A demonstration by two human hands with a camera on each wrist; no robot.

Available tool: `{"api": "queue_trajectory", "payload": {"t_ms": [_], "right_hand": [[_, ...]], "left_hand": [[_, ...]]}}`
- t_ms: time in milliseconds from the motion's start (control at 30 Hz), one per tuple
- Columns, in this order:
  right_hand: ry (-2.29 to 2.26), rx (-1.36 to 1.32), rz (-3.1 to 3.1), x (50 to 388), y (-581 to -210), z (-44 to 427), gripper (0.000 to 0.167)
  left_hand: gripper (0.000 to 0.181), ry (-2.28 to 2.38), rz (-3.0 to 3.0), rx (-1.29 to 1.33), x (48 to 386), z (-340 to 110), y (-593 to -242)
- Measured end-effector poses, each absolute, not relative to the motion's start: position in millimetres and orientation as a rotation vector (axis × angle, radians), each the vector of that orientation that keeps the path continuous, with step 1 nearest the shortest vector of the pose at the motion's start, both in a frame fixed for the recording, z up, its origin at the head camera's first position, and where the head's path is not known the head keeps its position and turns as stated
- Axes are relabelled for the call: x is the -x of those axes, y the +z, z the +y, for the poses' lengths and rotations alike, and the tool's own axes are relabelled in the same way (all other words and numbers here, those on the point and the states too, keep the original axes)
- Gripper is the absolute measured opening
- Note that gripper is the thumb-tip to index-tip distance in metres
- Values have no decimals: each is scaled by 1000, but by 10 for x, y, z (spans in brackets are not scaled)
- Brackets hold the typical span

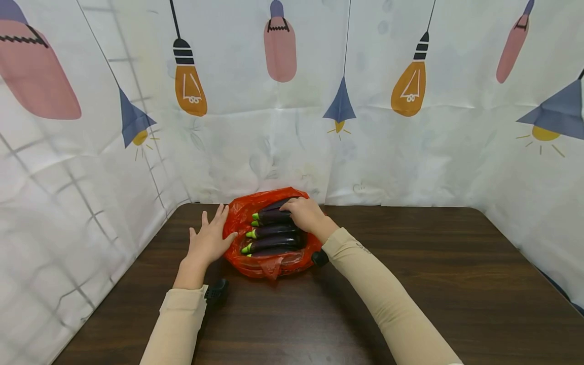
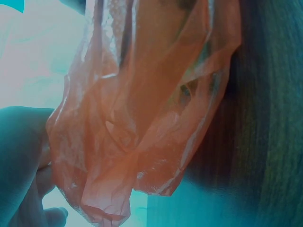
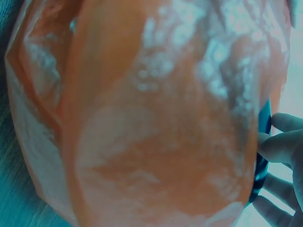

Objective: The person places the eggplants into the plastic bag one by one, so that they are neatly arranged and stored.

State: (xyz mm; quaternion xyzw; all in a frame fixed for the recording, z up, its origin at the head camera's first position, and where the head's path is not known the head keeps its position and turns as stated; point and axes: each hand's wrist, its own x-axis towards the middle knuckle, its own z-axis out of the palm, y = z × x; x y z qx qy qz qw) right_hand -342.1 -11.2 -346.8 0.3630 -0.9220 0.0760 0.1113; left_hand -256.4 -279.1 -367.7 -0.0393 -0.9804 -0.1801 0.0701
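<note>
A red plastic bag (image 1: 237,213) lies opened out on the table with several dark purple eggplants (image 1: 274,243) inside, their green stem ends pointing left. At the bag's left rim is my left hand (image 1: 210,238), fingers spread and thumb toward the opening. In the left wrist view, the hand (image 2: 21,165) is beside the crinkled bag (image 2: 118,142). My right hand (image 1: 307,215) reaches over the bag's right side, fingertips on the upper eggplants. The right wrist view shows its fingers (image 3: 279,146) touching a dark eggplant (image 3: 259,177) at the edge of the bag (image 3: 165,142).
The dark wooden table (image 1: 433,284) extends to the right and in front of the bag. Behind it hangs a white curtain (image 1: 292,142) printed with lamps and bulbs, which also runs along both sides. A dark wrist device (image 1: 216,290) sits at the left cuff.
</note>
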Motion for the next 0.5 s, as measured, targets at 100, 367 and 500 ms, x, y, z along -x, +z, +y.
{"api": "queue_trajectory", "payload": {"t_ms": [100,367,500], "right_hand": [[239,-1092,-2714,3428,-3484,-102,32],[277,-1133,-2710,3459,-3490,-63,37],[308,-1157,-2726,3452,-3484,-34,39]], "left_hand": [[82,-551,-2949,120,2555,-2790,-3682],[82,-564,-2947,122,2550,-2796,-3672],[83,-567,-2949,124,2553,-2807,-3677]]}}
